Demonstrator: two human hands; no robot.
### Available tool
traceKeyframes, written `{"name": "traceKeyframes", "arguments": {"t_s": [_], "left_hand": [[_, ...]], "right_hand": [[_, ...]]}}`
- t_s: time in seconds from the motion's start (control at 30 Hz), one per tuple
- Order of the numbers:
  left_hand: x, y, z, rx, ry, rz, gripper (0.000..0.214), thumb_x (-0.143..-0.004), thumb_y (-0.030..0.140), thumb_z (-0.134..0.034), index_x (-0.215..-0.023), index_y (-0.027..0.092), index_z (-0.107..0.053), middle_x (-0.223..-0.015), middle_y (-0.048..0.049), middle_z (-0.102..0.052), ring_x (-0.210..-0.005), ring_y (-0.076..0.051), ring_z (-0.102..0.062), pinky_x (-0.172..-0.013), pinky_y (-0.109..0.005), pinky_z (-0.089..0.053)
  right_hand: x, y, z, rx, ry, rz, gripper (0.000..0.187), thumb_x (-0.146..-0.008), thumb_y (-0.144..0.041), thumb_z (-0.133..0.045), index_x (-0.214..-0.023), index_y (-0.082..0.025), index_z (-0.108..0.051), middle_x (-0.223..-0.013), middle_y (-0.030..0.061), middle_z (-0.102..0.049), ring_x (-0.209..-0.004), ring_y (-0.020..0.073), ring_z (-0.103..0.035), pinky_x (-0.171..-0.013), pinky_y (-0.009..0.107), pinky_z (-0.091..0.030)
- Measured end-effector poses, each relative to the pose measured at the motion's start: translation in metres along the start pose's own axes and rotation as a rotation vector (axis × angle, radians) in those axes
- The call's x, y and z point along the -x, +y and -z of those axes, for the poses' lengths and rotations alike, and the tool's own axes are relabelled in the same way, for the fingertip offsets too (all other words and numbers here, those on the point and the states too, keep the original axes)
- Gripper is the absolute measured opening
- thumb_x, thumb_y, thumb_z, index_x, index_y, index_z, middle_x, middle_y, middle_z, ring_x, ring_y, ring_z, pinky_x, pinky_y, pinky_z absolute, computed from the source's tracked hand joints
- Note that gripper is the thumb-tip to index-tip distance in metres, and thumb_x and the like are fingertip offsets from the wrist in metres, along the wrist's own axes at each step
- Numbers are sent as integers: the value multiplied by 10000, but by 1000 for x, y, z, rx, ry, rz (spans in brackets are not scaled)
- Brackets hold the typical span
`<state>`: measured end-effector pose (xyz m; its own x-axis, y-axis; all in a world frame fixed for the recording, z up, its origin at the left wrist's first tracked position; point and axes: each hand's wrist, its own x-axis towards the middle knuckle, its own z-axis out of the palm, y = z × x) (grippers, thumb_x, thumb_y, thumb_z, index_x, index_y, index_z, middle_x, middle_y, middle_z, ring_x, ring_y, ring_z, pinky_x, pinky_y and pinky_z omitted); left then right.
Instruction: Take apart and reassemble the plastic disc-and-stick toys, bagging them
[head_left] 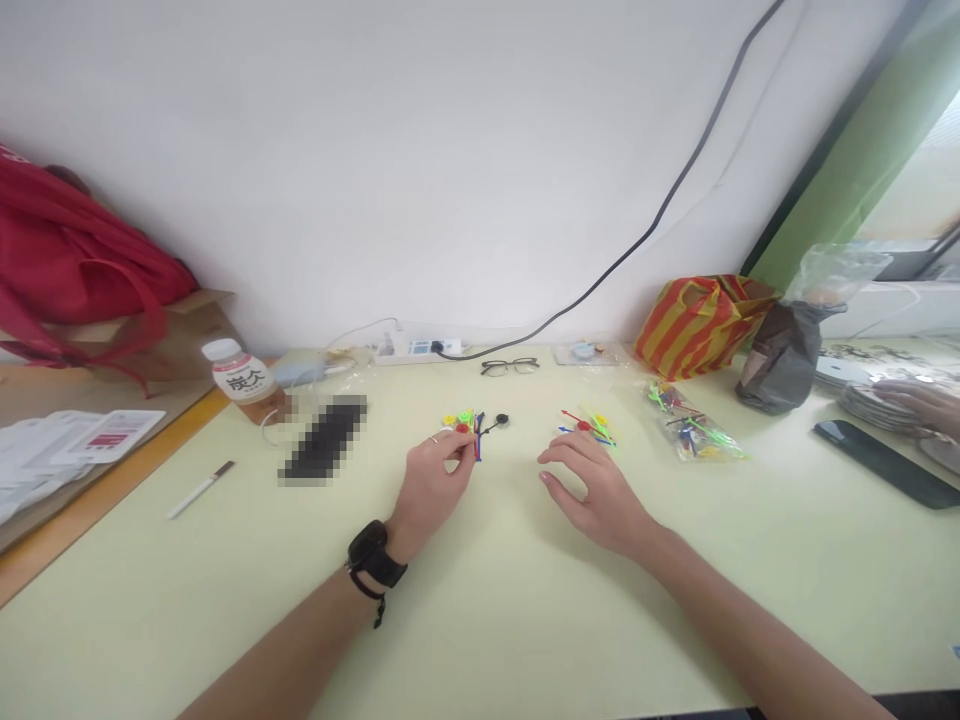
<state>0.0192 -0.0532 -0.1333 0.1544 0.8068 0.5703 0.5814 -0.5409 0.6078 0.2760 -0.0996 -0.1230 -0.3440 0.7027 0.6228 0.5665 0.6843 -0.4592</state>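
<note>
My left hand (pixel 435 480), with a black watch on the wrist, is pinched on a small bundle of thin coloured plastic sticks (pixel 475 437) standing on the pale yellow table (pixel 480 600). Just beyond its fingertips lie small yellow, green and red plastic pieces (pixel 459 419) and a small black round piece (pixel 501 420). My right hand (pixel 592 490) rests on the table with fingers spread, holding nothing. A loose pile of coloured sticks (pixel 589 426) lies just past its fingertips.
A clear bag of more coloured sticks (pixel 694 428) lies to the right, by a striped red-yellow bag (pixel 697 322) and a dark bag (pixel 784 355). Glasses (pixel 510 366), a power strip (pixel 409 347), a bottle (pixel 244 380) and a white pen (pixel 199 490) lie around. Another person's hand (pixel 919 400) is at far right.
</note>
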Motion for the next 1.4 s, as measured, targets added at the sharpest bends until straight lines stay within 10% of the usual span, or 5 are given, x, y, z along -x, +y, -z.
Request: {"name": "traceKeyframes", "arguments": {"t_s": [1.4], "left_hand": [[-6,-15,-7,-138,-123,-12,178,-931,153,-616,-961,231,-773,-890,-34,-755,-770,-197,-681,-752,-324,-528]], "right_hand": [[0,-3,-1,4,-127,3,113,-977,-146,-559,-941,-230,-625,-946,76,-674,-923,243,-608,-839,414,-512]]}}
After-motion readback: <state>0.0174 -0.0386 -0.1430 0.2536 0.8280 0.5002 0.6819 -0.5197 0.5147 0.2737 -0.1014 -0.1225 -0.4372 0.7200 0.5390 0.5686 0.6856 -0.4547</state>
